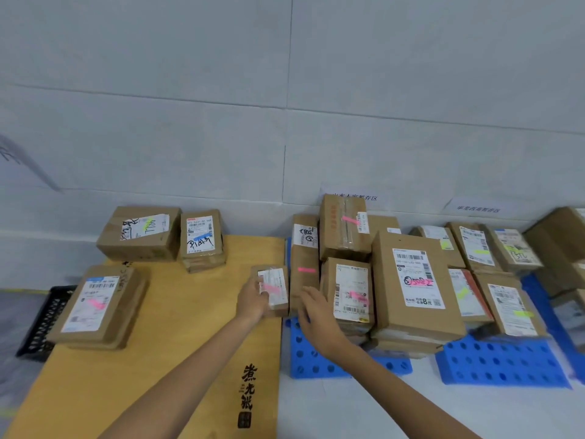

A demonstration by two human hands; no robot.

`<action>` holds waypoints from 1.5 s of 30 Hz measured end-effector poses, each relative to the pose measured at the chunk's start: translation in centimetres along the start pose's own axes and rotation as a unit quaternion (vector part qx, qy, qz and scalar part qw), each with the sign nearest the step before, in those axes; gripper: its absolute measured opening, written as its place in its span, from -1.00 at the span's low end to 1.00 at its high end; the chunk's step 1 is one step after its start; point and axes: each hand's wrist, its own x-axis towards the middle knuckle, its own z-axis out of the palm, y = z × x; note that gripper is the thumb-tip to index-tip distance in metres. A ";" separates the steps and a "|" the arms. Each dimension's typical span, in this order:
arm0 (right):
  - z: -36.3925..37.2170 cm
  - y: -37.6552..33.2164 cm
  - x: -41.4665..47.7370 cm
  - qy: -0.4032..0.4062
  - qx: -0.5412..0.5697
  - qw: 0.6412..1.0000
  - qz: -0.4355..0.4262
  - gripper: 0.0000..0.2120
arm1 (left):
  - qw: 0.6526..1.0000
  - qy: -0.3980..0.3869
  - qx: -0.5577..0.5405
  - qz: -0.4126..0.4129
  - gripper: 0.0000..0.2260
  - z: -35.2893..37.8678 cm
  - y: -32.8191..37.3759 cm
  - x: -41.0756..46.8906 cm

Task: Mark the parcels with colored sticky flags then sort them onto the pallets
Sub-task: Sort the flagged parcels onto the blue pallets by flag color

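Left hand: The left hand (253, 299) gripped a small brown cardboard parcel (276, 280), its fingers wrapped round the parcel's left side.
Held parcel: It stood at the right edge of a tan board with black printed characters (177, 327) and bore a white label with a pink sticky flag (269, 289).
Right hand: The right hand (316, 315) reached over the near-left part of a blue perforated plastic pallet (304, 359), fingers loosely extended and grasping nothing. Whether they touched the adjacent parcel cannot be told.
Pink-flagged stack: On this pallet stood a narrow upright brown parcel (304, 270), a taped brown parcel on top (345, 226) and a labelled brown parcel at the front (351, 293), each with a pink flag. A large flat brown parcel (414, 280) lay just beside them.
Green-flagged group: Several brown parcels with green flags (512, 308) rested on a second blue perforated pallet (506, 365) to the right.
Board contents: A wide brown parcel with a green flag (139, 232) and a smaller brown parcel with a blue flag (201, 239) sat at the far edge. A flat brown parcel with a pink flag (98, 305) lay at the left edge.
Surroundings: A black plastic crate (47, 318) sat beside the board's left edge.
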 end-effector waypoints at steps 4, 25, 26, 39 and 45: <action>2.9 -0.3 3.6 -0.066 0.066 0.993 0.074 -0.58 | 0.997 -0.008 -0.019 -0.073 -0.60 -0.7 -2.7 2.7; 10.5 -1.1 4.8 0.004 0.267 0.931 0.250 -0.52 | 0.994 -0.039 -0.064 -0.081 -0.55 -1.7 -8.4 5.3; 10.4 -1.3 4.8 0.012 0.284 0.924 0.254 -0.50 | 0.994 -0.030 -0.060 -0.085 -0.56 -2.1 -8.7 5.2; 9.6 -2.3 0.5 0.028 0.281 0.936 0.211 -0.48 | 0.997 -0.050 -0.036 0.039 -0.47 -6.5 -8.4 -1.8; 7.2 -2.2 -4.0 0.042 0.262 0.951 0.157 -0.52 | 0.975 -0.111 -0.019 0.190 -0.40 -5.9 -6.9 -6.8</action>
